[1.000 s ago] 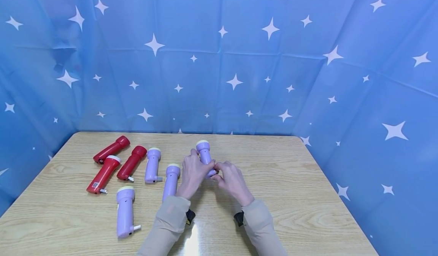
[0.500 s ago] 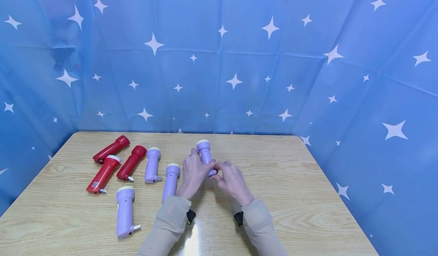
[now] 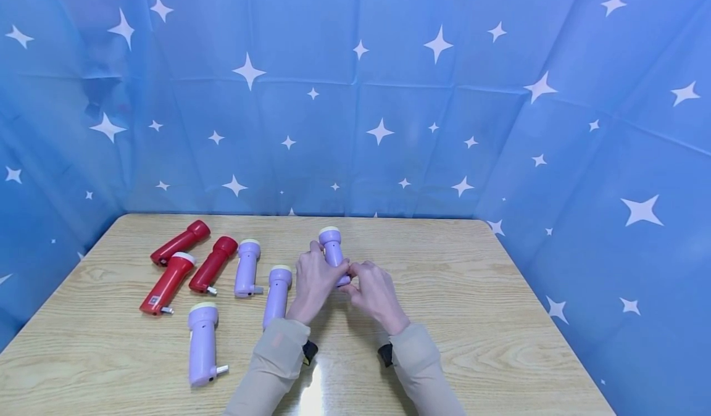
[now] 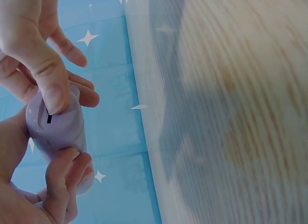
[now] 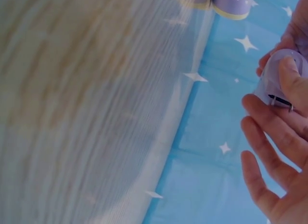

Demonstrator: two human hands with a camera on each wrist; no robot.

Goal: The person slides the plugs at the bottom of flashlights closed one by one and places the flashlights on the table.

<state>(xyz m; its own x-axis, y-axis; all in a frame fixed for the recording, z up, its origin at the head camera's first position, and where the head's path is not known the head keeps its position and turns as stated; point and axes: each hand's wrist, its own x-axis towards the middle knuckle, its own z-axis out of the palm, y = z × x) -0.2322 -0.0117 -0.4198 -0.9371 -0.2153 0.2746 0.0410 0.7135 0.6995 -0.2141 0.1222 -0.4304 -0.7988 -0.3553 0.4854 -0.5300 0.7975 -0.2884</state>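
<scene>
My left hand (image 3: 315, 277) grips a lilac flashlight (image 3: 333, 250) around its body, above the table, its pale-rimmed head pointing away from me. At the near end of it, my right hand (image 3: 378, 294) pinches the tail between thumb and forefinger. The left wrist view shows a thumb pressed on the flashlight's end (image 4: 60, 130), beside a small dark slot. Two thin metal prongs (image 5: 281, 103) stick out of the tail in the right wrist view. There the other right fingers (image 5: 262, 161) spread away from the flashlight.
On the wooden table (image 3: 472, 342), to the left, lie more lilac flashlights, one near the front (image 3: 203, 345), one at the back (image 3: 247, 271) and one by my left forearm (image 3: 277, 295). Red flashlights (image 3: 169, 283) lie farther left. A blue starred curtain (image 3: 344, 126) stands behind.
Both hands keep their places on the lilac flashlight. My right wrist has shifted very slightly to the left; the flashlights on the table have not moved.
</scene>
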